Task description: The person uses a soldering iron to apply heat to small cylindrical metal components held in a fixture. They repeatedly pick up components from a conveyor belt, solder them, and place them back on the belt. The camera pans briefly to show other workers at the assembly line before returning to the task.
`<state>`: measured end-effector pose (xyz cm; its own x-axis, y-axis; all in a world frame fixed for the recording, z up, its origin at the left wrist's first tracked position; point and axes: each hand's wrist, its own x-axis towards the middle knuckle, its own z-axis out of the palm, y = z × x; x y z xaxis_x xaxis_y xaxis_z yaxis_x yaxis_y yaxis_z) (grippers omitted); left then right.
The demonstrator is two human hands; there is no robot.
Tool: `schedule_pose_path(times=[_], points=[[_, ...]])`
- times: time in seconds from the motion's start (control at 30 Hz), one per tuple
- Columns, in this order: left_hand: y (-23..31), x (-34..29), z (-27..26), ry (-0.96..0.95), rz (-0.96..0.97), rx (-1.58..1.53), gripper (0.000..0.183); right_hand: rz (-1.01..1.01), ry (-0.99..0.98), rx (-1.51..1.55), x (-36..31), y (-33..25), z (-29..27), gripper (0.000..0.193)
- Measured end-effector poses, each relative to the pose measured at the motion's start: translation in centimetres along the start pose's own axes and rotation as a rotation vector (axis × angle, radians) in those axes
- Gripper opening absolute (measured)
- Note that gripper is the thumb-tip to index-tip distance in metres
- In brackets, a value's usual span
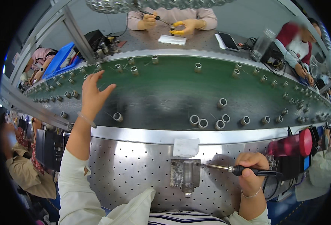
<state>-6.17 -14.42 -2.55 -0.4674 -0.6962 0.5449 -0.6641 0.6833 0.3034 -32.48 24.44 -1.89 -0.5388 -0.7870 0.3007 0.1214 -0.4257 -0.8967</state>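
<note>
My left hand (93,93) reaches over the green conveyor belt (165,86), thumb and fingers apart, with nothing seen between them. Small metal cylinders with thin wires stand around it; one cylinder (118,117) is nearer me, below the hand. My right hand (252,168) is closed around the handle of a soldering iron (222,167). The iron lies level, its tip pointing left at the edge of a worn metal fixture block (176,176). Across that block sits a shiny, tube-shaped piece (188,175) with a rounded end toward me.
A folded white pad (186,147) lies beyond the block. At right are a pink bottle (291,144) and a black box. More cylinders (222,102) stand along the belt. Across it, a co-worker's gloved hand (184,27) holds a part; other people sit at both sides.
</note>
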Motion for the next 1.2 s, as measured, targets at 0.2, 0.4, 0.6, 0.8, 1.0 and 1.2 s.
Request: schedule_pose_path(times=[0.2,0.4,0.6,0.8,1.0,1.2], points=[[15.9,-2.9,3.3,-0.497,0.37,-0.565,0.043,0.009,0.039,-0.008,-0.4,-0.1,-0.9,0.019],[18.5,-4.8,6.4,-0.595,0.267,-0.578,0.033,0.005,0.033,0.028,-0.4,-0.1,-0.7,0.018],[17.1,-4.0,-0.4,-1.127,-0.485,-1.274,0.025,-0.016,0.044,0.023,-1.0,-0.6,-0.6,0.019],[17.9,-6.4,0.0,-1.374,-0.374,-1.484,0.029,-0.008,0.032,-0.025,-1.0,0.0,-0.1,0.019],[18.5,-8.7,-0.5,-1.436,-0.511,-1.607,0.044,-0.012,-0.045,0.018,-1.1,-0.1,0.0,0.018],[19.1,-10.2,-1.5,-1.089,-0.517,-1.677,0.04,-0.043,-0.157,-0.011,-1.0,-0.1,0.0,0.019]])
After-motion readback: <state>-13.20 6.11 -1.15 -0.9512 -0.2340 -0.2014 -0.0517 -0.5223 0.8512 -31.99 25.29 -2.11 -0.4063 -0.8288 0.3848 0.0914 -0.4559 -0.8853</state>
